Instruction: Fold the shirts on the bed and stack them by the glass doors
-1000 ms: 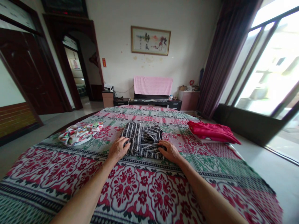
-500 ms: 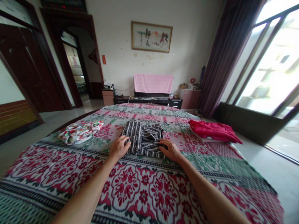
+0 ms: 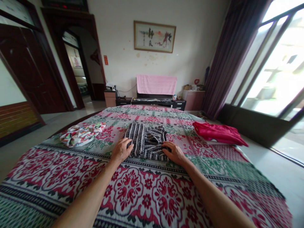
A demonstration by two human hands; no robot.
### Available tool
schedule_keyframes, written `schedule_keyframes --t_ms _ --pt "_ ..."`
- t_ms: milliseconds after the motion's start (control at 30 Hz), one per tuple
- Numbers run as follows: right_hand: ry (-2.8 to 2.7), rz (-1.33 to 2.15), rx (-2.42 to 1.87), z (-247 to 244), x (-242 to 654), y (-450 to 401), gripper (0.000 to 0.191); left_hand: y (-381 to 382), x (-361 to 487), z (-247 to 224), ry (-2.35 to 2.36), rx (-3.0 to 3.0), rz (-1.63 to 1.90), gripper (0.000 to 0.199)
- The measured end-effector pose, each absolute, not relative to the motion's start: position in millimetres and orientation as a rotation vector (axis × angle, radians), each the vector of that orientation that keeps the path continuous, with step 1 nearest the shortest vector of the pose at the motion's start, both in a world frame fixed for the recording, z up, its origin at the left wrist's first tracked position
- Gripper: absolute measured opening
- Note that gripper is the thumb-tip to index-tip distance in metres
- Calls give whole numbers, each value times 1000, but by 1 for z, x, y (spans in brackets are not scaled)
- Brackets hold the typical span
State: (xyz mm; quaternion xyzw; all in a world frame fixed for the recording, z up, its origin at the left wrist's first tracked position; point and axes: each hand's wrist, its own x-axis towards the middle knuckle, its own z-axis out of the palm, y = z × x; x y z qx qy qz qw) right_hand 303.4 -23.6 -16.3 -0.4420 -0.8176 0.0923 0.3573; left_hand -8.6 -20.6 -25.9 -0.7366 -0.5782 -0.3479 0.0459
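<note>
A black-and-white striped garment (image 3: 144, 142), folded into a rough rectangle, lies on the patterned cloth (image 3: 147, 183) in front of me. My left hand (image 3: 122, 150) rests at its left edge, fingers apart and touching the fabric. At the right edge is my right hand (image 3: 174, 153), its fingers slightly curled and spread against the garment. Neither hand lifts the fabric. The thumbs of both hands point inward over the near part of the garment.
A crumpled white garment with coloured print (image 3: 82, 134) lies at the left, and a folded red garment (image 3: 218, 133) at the right. Beyond the cloth's far edge stands a low black cabinet (image 3: 152, 102) with a pink towel (image 3: 156, 84) above it.
</note>
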Motion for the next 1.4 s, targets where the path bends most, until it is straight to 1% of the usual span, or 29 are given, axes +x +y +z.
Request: schedule_keyframes --t_ms 400,600,700,800,900,1033,1167,1233,1333,1367,1400 --pt "-2120 233 -1169 -13 303 -25 23 -19 -10 -31 -1747 -2236 -1084 37" --pt "-2110 249 -1178 -12 301 -26 23 -20 -9 -28 -1749 -2255 -1104 34" --pt "-2096 275 -1171 -12 301 -28 24 -21 -8 -27 -1759 -2257 -1120 37" --pt "-2004 307 -1222 -8 303 -25 24 -23 -10 -23 -1804 -2162 -1227 40" --pt "-1849 230 -1289 2 295 -11 25 -25 -18 -15 -1982 -1955 -1243 42" --pt "-1866 191 -1340 24 247 21 29 -34 -29 2 -2276 -1874 -943 45" --pt "-2120 269 -1331 41 170 53 33 -42 -35 18 -2509 -1967 -701 51" --pt "-2165 312 -1378 44 136 65 32 -42 -39 22 -2536 -2016 -647 54" --pt "-2151 396 -1564 43 102 80 25 -37 -49 23 -2494 -2176 -605 58" --pt "-2128 435 -1633 42 95 85 26 -34 -52 22 -2475 -2238 -593 58" --pt "-2088 486 -1701 41 88 89 32 -32 -55 21 -2461 -2290 -579 58"
